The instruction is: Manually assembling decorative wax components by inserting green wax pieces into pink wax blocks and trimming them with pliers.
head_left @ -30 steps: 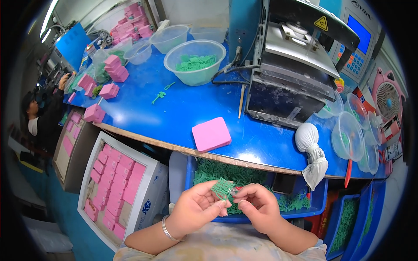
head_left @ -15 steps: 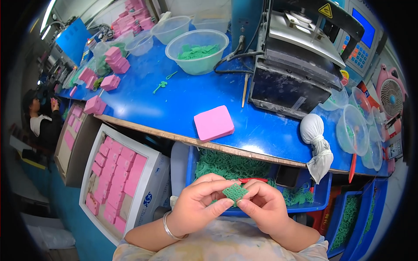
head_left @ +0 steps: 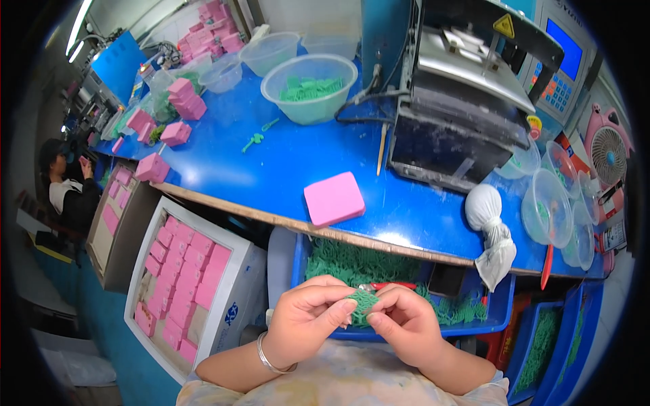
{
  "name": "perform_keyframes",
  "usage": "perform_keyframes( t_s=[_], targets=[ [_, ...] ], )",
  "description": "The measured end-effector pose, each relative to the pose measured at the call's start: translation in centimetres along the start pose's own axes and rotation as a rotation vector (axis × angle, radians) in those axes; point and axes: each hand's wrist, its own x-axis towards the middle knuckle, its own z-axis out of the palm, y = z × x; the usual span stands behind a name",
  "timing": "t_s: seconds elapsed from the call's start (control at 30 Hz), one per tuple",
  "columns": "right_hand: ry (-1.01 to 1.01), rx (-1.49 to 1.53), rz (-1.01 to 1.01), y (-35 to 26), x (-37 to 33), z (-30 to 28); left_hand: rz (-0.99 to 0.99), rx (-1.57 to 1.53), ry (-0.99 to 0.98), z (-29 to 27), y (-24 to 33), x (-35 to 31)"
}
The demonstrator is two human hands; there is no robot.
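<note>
A small green openwork lattice piece (head_left: 364, 303), wax-like, is pinched between the thumb and fingers of my left hand (head_left: 301, 321). My right hand (head_left: 409, 325) has its thumb and curled fingers closed at the piece's right edge; the contact is partly hidden. Both hands are over the near side of a blue drawer tray (head_left: 504, 312), which holds a heap of green pieces (head_left: 352, 260). Just beyond my fingers lies a red-handled tool (head_left: 393, 286), its head partly covered. Above the tray, a pink rectangular block (head_left: 334, 198) rests near the bench edge.
On the blue bench (head_left: 223, 159) stand a black press machine (head_left: 447, 135), a clear bowl of green pieces (head_left: 308, 91) and a tied white cloth pouch (head_left: 489, 227). A box of pink blocks (head_left: 179, 271) is at left. Clear bowls (head_left: 547, 210) crowd the right; a co-worker (head_left: 68, 179) sits far left.
The green piece has been tilted between my fingers and shows less of its flat face. My right thumb has slid off its front to the edge. The view has shifted slightly.
</note>
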Motion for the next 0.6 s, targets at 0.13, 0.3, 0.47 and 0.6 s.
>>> perform_keyframes(
  t_s=[0.13, 0.3, 0.47, 0.6],
  targets=[
    [0.235, -0.996, -0.565, -1.1, 2.4, -2.6, 0.047, 0.073, 0.190, -2.0, 1.8, 4.4],
    [0.332, -1.244, -0.560, -0.9, 4.2, -4.9, 0.353, 0.167, 0.375, -7.0, 6.8, 15.6],
    [0.330, -1.335, -0.553, -0.1, 4.3, -5.1, 0.300, 0.720, 0.289, -6.3, 7.3, 17.3],
    [0.343, -1.353, -0.574, 0.2, 4.5, -5.5, 0.382, 1.578, -0.030, -2.9, 3.4, 12.0]
  ],
)
